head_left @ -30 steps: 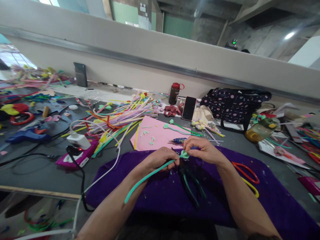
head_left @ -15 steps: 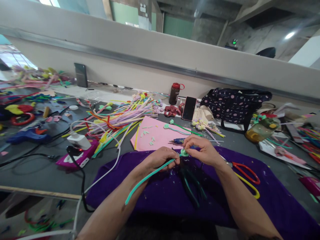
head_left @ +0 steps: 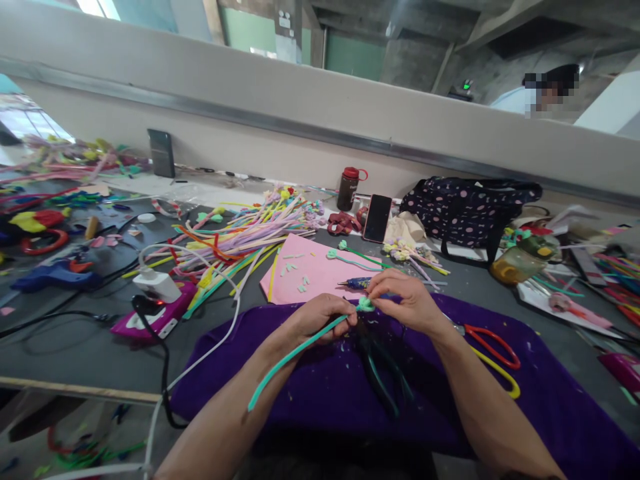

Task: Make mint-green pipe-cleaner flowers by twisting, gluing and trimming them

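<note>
Visible over the purple cloth (head_left: 310, 407): left hand (head_left: 325, 317) and right hand (head_left: 404, 300), both bare, wrists likewise. Left forearm (head_left: 233, 400), bare across the cloth's left part; right forearm (head_left: 483, 397), bare across its right part. Both slim at the wrist, broadening toward the elbow. Below the cloth's near edge, a near-black patch (head_left: 345, 460): clothing or shadow, cannot tell. At bottom right, over the cloth's lower edge, a dark sliver (head_left: 530, 475) against the right arm, possibly sleeve; too cropped to confirm.

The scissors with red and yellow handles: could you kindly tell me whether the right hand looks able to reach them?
Probably yes: the scissors' handles lie mostly uncovered on the purple cloth beside the right forearm, though the right hand would first need to leave the green flower-shaped piece.
</note>
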A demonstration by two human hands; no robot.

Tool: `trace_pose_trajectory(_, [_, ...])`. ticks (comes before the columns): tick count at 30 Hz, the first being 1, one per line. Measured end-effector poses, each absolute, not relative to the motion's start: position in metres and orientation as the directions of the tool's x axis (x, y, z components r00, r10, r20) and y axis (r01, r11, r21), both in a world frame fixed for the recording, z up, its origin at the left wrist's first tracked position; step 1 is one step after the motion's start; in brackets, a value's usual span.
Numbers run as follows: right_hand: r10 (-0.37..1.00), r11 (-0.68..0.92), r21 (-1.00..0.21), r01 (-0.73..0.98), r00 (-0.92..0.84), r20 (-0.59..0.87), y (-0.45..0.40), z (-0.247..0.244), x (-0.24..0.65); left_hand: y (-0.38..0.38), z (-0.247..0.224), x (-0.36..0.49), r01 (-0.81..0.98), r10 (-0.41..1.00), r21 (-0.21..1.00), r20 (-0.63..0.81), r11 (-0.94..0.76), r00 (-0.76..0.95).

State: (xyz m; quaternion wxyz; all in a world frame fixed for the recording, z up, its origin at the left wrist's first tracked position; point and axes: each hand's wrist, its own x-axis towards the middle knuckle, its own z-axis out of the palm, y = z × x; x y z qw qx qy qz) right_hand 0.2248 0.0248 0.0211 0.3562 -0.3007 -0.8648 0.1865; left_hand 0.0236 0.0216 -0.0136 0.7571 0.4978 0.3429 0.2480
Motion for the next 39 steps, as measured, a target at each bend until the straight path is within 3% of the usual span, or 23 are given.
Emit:
trace_pose_trajectory(13, [0.642, 0.757, -0.544, 0.362, -0.566, 0.518, 0.027, 0.023, 0.229, 0.019, -0.013, 0.024, -0.037, 0.736, 0.941, -0.238, 0.336, 0.634])
trace_pose_trajectory(19, [0.779, 0.628, -0.698, 0.345, -0.281, 0.561, 0.028, 0.022, 0.234, 0.015, -0.011, 0.026, -0.154, 0.825, 0.944, -0.168, 0.293, 0.54])
trace_pose_trajectory(24, [0.91, 0.415, -0.882, 0.223, -0.093, 0.405, 0.022, 0.012, 0.215, 0.012, -0.007, 0.028, -0.142, 0.89, 0.972, -0.106, 0.186, 0.443])
trace_pose_trajectory(30, [0.933, 0.351, -0.931, 0.098, -0.127, 0.338, 0.012, 0.011, 0.198, 0.008, -0.002, 0.029, -0.062, 0.929, 0.997, -0.028, 0.055, 0.368])
trace_pose_trajectory(39, [0.931, 0.354, -0.931, 0.092, -0.133, 0.341, 0.007, 0.011, 0.197, 0.006, -0.001, 0.03, -0.03, 0.936, 1.0, 0.017, -0.006, 0.353])
